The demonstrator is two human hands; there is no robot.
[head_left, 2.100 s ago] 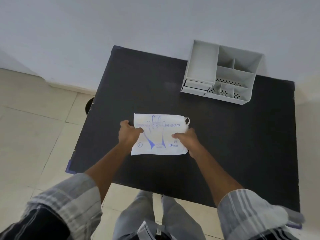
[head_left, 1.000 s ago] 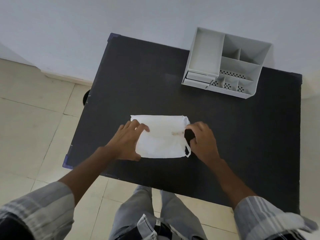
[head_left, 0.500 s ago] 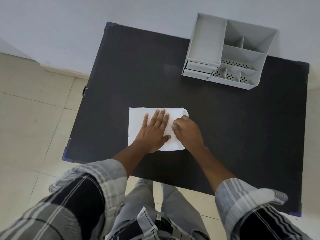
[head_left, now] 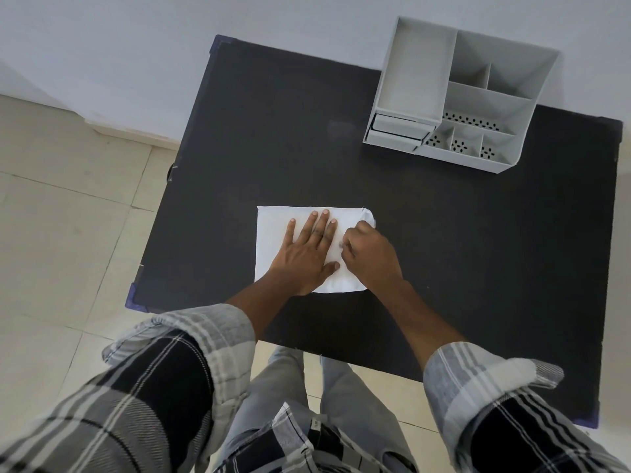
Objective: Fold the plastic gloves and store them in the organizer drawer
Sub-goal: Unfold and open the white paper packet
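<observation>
The white plastic glove pack lies flat, blank side up, near the front middle of the black table. My left hand rests on it palm down, fingers spread. My right hand sits on the pack's right part with fingers curled at its middle; whether they pinch the plastic is hidden. The grey organizer stands at the back right, its small drawer at the lower left front, pushed in.
The table's left edge and blue corner caps border a tiled floor. A white wall runs behind the table. My legs stand at the front edge.
The pack was held up printed side facing me, then turned over and laid flat. My left hand slid onto it and now presses it; my right hand moved to its right part.
</observation>
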